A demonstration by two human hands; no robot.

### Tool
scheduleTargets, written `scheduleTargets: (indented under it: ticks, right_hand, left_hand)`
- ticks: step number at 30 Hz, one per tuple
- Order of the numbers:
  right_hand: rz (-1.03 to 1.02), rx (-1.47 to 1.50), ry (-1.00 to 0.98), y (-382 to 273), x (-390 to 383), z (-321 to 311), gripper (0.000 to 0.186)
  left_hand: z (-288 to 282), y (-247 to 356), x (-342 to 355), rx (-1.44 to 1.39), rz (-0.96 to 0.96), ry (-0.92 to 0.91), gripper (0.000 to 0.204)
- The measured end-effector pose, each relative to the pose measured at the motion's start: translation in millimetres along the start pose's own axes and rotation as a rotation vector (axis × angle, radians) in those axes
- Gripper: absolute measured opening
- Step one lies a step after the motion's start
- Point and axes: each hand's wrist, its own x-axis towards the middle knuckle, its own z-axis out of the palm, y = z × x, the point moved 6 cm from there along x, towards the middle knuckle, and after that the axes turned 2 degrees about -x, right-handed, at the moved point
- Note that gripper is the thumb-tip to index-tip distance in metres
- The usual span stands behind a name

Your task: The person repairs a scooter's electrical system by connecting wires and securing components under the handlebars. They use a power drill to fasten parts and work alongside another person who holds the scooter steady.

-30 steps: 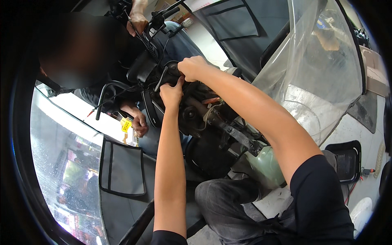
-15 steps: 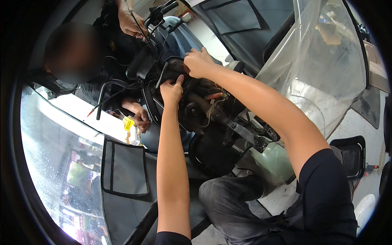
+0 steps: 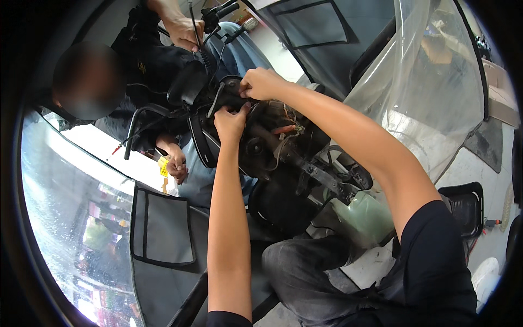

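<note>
My left hand [image 3: 230, 122] is at the black front assembly of a partly dismantled vehicle [image 3: 256, 146], fingers curled at its upper part and thumb raised; what they hold is hidden. Just above and right of it, my right hand [image 3: 260, 83] has its fingers pinched at a dark part near a black bracket [image 3: 216, 97]; I cannot make out what is between them. Below my hands are loose wires with an orange piece [image 3: 284, 129], a metal column [image 3: 321, 178] and a pale green translucent container [image 3: 365, 215].
Opposite, a co-worker in black has one hand [image 3: 184, 31] by the handlebar [image 3: 223, 12] and the other [image 3: 175, 163] lower down. Around are grey covers [image 3: 163, 223], a clear plastic sheet [image 3: 414, 109], a windshield [image 3: 71, 218] and a black tray [image 3: 463, 210] at right.
My right hand moved slightly up from my left, then back down, fingers still pinched. The co-worker's head has lowered, and their upper hand has come down a little along the handlebar cables.
</note>
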Motion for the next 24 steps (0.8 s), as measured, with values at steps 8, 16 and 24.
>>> scheduleTargets:
  ticks: [8,16,24]
  right_hand:
    - [0.02,-0.169,-0.197,-6.6,20.5,-0.7,0.033]
    - [-0.095,-0.34,-0.291,-28.0,27.2,-10.3,0.027]
    - [-0.226,-0.47,-0.273,-30.5,26.4,-13.0,0.023]
  left_hand:
    - [-3.5,26.8,-15.7,0.258,-0.06,0.143,0.055]
    - [-4.6,50.5,-28.9,0.744,0.055,0.248,0.058]
    - [5.0,58.0,-18.9,0.938,0.327,0.081,0.047]
